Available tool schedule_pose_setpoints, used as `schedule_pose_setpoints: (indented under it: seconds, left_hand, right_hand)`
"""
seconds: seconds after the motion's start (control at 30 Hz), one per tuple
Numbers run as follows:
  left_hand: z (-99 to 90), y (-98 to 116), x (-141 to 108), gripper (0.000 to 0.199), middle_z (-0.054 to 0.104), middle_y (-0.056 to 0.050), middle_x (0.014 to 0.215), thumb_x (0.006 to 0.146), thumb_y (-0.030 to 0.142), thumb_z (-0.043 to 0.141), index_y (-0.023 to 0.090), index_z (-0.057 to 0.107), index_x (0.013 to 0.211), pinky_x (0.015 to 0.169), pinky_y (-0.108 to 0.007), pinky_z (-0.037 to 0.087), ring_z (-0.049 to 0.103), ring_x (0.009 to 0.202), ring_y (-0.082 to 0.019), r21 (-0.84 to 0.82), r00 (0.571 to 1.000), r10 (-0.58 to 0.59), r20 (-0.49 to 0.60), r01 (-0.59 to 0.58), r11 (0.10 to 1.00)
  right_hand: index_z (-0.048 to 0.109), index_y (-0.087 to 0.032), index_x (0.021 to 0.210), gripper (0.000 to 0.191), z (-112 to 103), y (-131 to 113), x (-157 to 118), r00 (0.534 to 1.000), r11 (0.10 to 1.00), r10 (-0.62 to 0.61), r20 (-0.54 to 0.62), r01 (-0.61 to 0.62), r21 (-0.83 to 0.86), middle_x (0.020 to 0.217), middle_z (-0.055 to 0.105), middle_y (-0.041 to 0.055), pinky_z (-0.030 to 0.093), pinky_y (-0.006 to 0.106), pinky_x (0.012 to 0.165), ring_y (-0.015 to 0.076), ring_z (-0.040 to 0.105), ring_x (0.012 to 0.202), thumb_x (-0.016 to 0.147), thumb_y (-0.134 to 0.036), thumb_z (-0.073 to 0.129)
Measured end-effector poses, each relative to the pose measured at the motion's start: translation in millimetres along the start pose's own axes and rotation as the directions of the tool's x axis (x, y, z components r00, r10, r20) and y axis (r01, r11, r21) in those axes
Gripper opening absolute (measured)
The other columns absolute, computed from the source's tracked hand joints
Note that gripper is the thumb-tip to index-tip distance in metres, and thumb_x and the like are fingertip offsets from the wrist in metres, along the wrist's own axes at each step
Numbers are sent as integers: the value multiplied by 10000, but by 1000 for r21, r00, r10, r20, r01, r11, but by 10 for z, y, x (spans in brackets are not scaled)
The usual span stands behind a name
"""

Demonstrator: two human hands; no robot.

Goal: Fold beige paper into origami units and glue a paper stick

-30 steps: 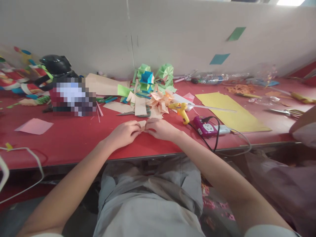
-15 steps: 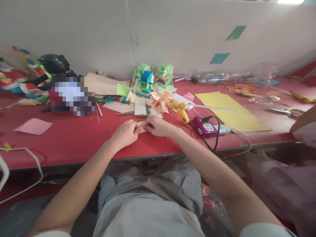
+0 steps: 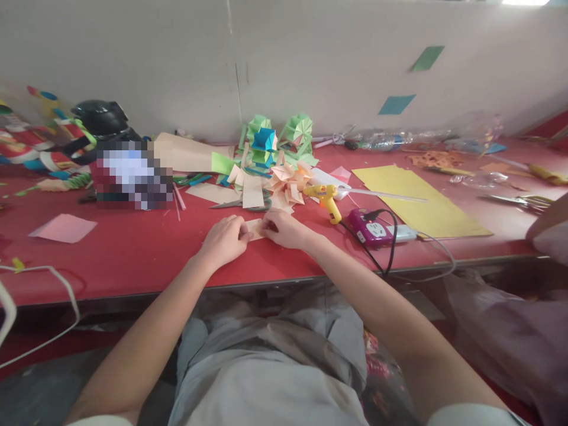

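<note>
Hands: since a second ago the left hand (image 3: 225, 239) has drawn a little away from the right hand (image 3: 286, 228), so more of the paper strip (image 3: 255, 229) shows; both are closed on it, one at each end, slightly apart.
Table (image 3: 146, 254): one, red, with the strip near its front edge, in front of the person.
Yellow sheet (image 3: 428, 204): on the right; whether one or several stacked, I cannot tell.
Green paper balls: two, pleated, at the back — one left (image 3: 258, 127), one right (image 3: 299, 131).
Glue gun (image 3: 327, 201): one yellow one near the right hand.
Scissors: two pairs, one (image 3: 227, 205) partly under tan paper, another (image 3: 515, 200) far right.
Socket block (image 3: 371, 229): one, purple, with a black plug in it.
Pink sheet (image 3: 64, 228): one, flat at left.
Wall squares: two, one green (image 3: 428, 58), one blue (image 3: 397, 104).
Strip: one, pale tan, narrow, lying low to the table — its ends hidden by fingers, any creases too small to tell.
</note>
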State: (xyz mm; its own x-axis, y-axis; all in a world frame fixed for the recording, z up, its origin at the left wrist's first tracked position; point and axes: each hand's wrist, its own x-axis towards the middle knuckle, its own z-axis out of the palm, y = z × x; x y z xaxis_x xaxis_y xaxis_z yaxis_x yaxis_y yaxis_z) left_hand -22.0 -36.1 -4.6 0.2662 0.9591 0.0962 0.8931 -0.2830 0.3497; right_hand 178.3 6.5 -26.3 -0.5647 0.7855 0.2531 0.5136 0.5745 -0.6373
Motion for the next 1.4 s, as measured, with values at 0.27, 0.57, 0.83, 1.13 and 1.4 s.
schedule_pose_setpoints:
  seconds: [0.27, 0.57, 0.83, 1.13, 1.4]
  left_hand:
    - [51, -27, -89, 217, 751, -50, 1100, 954, 172, 508, 226, 714, 998, 830, -391, 458, 639, 1019, -255, 48, 940, 325, -104, -322, 946]
    - [-4, 35, -332, 544, 724, -47, 1279, 828, -21, 439, 213, 715, 1235, 1045, -450, 428, 584, 1290, -283, 233, 924, 382, -8, -369, 900]
    - [-39, 18, -442, 593, 582, -52, 1469, 884, 17, 381, 215, 604, 1395, 1158, -486, 354, 512, 1394, -258, 245, 929, 365, 64, -369, 896]
    - [-138, 157, -259, 260, 771, -120, 1079, 980, 267, 526, 198, 754, 1082, 934, -440, 497, 688, 1058, -296, 301, 932, 358, 58, -358, 884]
    - [-173, 155, 14, 210, 729, -95, 802, 950, 303, 578, 229, 772, 922, 690, -339, 479, 693, 795, -270, 364, 957, 279, 79, -288, 885]
  right_hand:
    - [578, -160, 909, 116, 72, 43, -66, 996, 996, -46, -73, 51, 69, 866, 568, 43, 435, 294, 757, 165, 532, 779, 815, -95, 559]
    - [663, -145, 1144, 336, 75, -72, -143, 997, 994, -61, -42, 57, -96, 1110, 641, 130, 469, 364, 936, 226, 595, 1028, 860, -38, 520]
    - [569, -226, 1431, 461, -41, -302, -471, 989, 943, -25, 148, 73, -324, 1572, 471, 78, 352, 526, 1187, 309, 379, 1492, 980, -215, 473]
    - [584, -144, 1417, 450, -123, -148, -495, 979, 967, -150, 137, 174, -185, 1533, 493, 156, 350, 560, 1213, 334, 378, 1492, 988, -269, 528]
    - [717, -183, 1211, 297, -190, -173, -430, 977, 966, -181, 117, 198, -167, 1412, 626, 140, 448, 473, 1146, 287, 589, 1321, 969, -224, 551]
